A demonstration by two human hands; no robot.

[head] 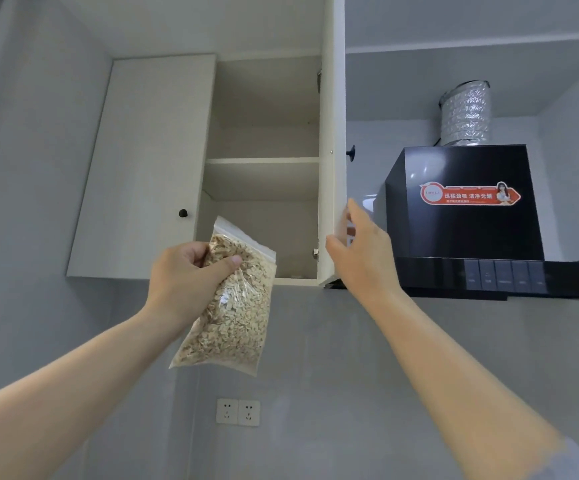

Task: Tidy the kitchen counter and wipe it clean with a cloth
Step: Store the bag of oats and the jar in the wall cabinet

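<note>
Plastic, clear and zip-sealed, the bag of pale oat flakes [236, 306] hangs from the left hand [184, 271]. The thumb and curled fingers grasp its upper part just under the seal. Its long axis runs nearly upright, seal end uppermost. That end points at the lower compartment [267, 220] of the cream wall cabinet, which lies just above and slightly right of the holding fingers. The left hand is therefore the nearer one for lifting the bag in, likely the next move. The right hand [364, 251] is at the lower edge of the open cabinet door [333, 133], fingers straight and released. Whether they touch the door cannot be told. The counter is out of view.
</note>
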